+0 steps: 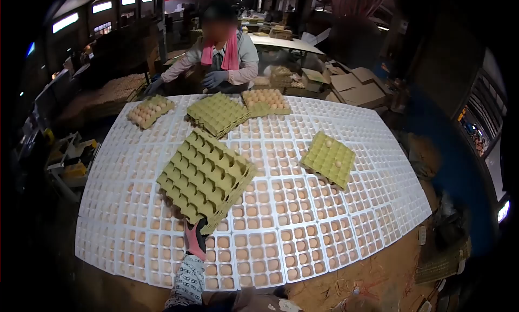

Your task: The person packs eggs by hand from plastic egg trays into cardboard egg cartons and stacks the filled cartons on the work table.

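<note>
My left hand [195, 240], in a pink and black glove, is closed on the near corner of a stack of green pulp egg trays [205, 174]. The stack looks tilted above the white plastic egg trays [254, 239], which hold many pale brown eggs. My right hand is not in view. To the right, a green pulp tray [328, 159] with two eggs on it lies on the white trays. Farther back are another green stack [217, 113], a green tray of eggs [150, 112] at the left and a fuller one [266, 101] beside the stack.
Across the table stands a person [230, 58] in grey gloves and a pink towel, one arm stretched to the left. Open cardboard boxes [359, 87] are behind the table at the right. A bin with yellow parts [74, 168] stands off the left edge.
</note>
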Motion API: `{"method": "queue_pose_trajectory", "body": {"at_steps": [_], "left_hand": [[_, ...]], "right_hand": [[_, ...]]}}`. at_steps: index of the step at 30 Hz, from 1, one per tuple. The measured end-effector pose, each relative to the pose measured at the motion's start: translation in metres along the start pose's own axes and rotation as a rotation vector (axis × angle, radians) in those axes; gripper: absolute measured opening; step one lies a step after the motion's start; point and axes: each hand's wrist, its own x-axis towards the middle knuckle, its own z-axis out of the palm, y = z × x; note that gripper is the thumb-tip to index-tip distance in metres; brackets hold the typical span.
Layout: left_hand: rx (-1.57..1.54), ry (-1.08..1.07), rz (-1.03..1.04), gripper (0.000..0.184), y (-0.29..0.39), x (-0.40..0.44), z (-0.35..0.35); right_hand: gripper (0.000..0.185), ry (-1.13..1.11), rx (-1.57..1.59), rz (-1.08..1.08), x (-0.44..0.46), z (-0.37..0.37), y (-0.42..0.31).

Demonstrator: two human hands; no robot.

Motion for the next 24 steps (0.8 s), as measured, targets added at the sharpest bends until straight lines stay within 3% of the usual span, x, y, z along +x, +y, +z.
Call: {"method": "queue_pose_trajectory", "body": {"at_steps": [2,3,5,6,7,8,9,11,14,17,20,22,24], "left_hand": [[-0.030,0.028,-0.026,0.057,0.002,-0.003,0.001],[0.015,0.024,-0.020,0.057,0.001,-0.002,0.004],[-0.003,0.028,-0.027,0.055,-0.005,0.009,0.000],[0.019,0.037,-0.040,0.053,-0.007,0.015,0.000],[0.042,0.046,-0.054,0.052,-0.003,0.020,0.007],[0.066,0.056,-0.067,0.051,0.001,0.027,0.014],[0.136,0.044,0.057,0.047,0.005,0.039,0.030],[0.178,-0.051,0.115,0.044,-0.002,0.084,0.020],[0.104,-0.064,0.120,0.038,0.015,0.164,0.062],[0.340,-0.068,0.197,0.034,0.031,0.274,0.095],[0.375,-0.096,0.309,0.041,0.033,0.406,0.116],[0.569,-0.131,0.439,0.045,0.024,0.450,0.129],[0.486,-0.031,0.124,0.051,0.023,0.456,0.159]], "right_hand": [[0.040,0.041,0.051,-0.199,0.045,-0.006,-0.029],[0.040,-0.037,0.149,-0.340,0.063,-0.005,-0.086],[0.045,0.276,-0.129,-1.021,0.113,0.013,-0.152],[0.038,0.054,0.191,-0.596,0.122,0.027,-0.198],[0.041,-0.110,0.187,-0.466,0.106,0.023,-0.268],[0.044,-0.191,0.174,-0.539,0.125,0.045,-0.281],[0.052,-0.301,0.172,-0.606,0.120,0.055,-0.309],[0.061,-0.250,-0.185,-0.817,0.132,0.095,-0.308],[0.075,-0.236,-0.560,-0.798,0.116,0.137,-0.309],[0.075,-0.208,-0.493,-0.789,0.110,0.134,-0.317],[0.072,-0.194,-0.456,-0.803,0.112,0.137,-0.315],[0.072,-0.198,-0.462,-0.787,0.112,0.135,-0.320],[0.072,-0.162,-0.443,-0.821,0.119,0.139,-0.310]]}}
